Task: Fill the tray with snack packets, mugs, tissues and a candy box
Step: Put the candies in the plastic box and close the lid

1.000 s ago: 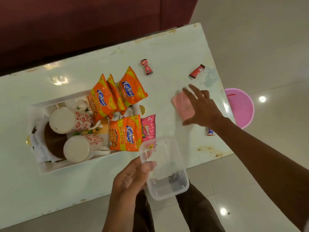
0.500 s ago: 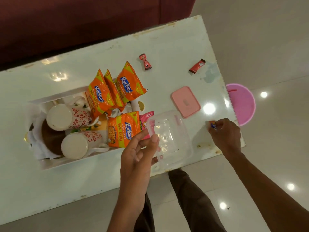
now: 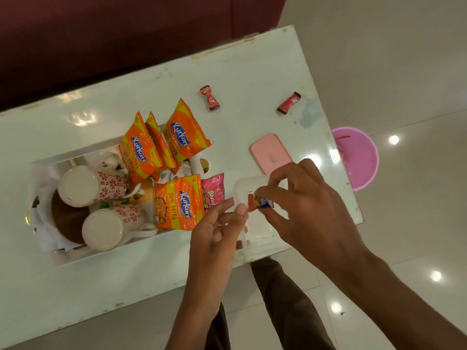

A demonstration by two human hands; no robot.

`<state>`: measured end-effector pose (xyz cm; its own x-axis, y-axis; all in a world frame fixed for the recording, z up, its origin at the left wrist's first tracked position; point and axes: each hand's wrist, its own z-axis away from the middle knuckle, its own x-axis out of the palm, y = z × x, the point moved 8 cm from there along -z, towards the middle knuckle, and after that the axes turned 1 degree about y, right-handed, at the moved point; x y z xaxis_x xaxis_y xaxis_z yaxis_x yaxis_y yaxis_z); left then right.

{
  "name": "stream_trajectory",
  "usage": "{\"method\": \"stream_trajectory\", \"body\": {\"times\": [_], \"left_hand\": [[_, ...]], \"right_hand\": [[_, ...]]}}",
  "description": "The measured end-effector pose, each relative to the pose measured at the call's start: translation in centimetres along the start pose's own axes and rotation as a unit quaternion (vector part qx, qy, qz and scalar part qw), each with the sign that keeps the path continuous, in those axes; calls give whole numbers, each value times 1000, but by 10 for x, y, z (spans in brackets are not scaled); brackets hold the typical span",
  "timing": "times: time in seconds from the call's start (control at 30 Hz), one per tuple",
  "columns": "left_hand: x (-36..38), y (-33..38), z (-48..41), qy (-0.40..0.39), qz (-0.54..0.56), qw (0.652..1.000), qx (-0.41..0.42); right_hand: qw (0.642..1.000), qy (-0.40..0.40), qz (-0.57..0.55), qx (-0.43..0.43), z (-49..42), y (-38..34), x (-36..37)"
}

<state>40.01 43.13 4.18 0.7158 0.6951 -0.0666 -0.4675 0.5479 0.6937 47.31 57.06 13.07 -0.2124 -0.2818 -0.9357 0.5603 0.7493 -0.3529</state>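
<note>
Candy: the right hand [image 3: 303, 205] is back from far right of the white tray [image 3: 113, 248], and 1 orange-and-blue wrapped candy [image 3: 260, 202] is pinched between its thumb and fingertips, right above the clear candy box [image 3: 262, 236].
Box: down from mid-air, it now sits just right of the tray. The left hand [image 3: 217, 231] curls round its left rim and steadies it.
Lid: the pink lid [image 3: 271, 152] is off and lies right of the tray, beyond the box, where the right hand left it.
Tray: it already carries 4 Kurkure packets [image 3: 177, 200], 1 Bingo packet [image 3: 213, 190], 2 floral mugs [image 3: 93, 185] and tissues [image 3: 48, 231].
Loose: 2 red candies [image 3: 210, 98] lie beyond the tray, to its right.
Meaning: box filling looks to be starting. Likely left to do: drop this candy, gather the other 2, fit the lid, then set the box in the tray.
</note>
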Motion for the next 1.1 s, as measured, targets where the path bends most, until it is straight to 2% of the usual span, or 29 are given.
{"method": "stream_trajectory", "body": {"times": [0.13,0.27,0.33,0.43,0.67,0.87,1.0,1.1], "left_hand": [[8,0,-2,-19,-6,1000,-5],[9,2,-6,-18,4,1000,-8],[7,4,-7,-12,17,1000,-12],[4,7,-7,-8,32,999,-13],[-1,6,-7,5,45,999,-12],[-9,5,-10,18,62,998,0],[-14,6,-12,32,67,997,4],[-18,8,-12,45,73,996,8]], "right_hand": [[1000,2,-8,14,-1,6,9],[982,42,-156,96,-10,46,-5],[973,71,-172,134,-27,79,-10],[980,60,-115,153,-67,131,9],[991,-96,35,86,-142,198,94],[992,-68,60,92,-147,209,106],[991,-1,-70,113,-125,184,75],[971,-19,-196,135,-98,146,42]]}}
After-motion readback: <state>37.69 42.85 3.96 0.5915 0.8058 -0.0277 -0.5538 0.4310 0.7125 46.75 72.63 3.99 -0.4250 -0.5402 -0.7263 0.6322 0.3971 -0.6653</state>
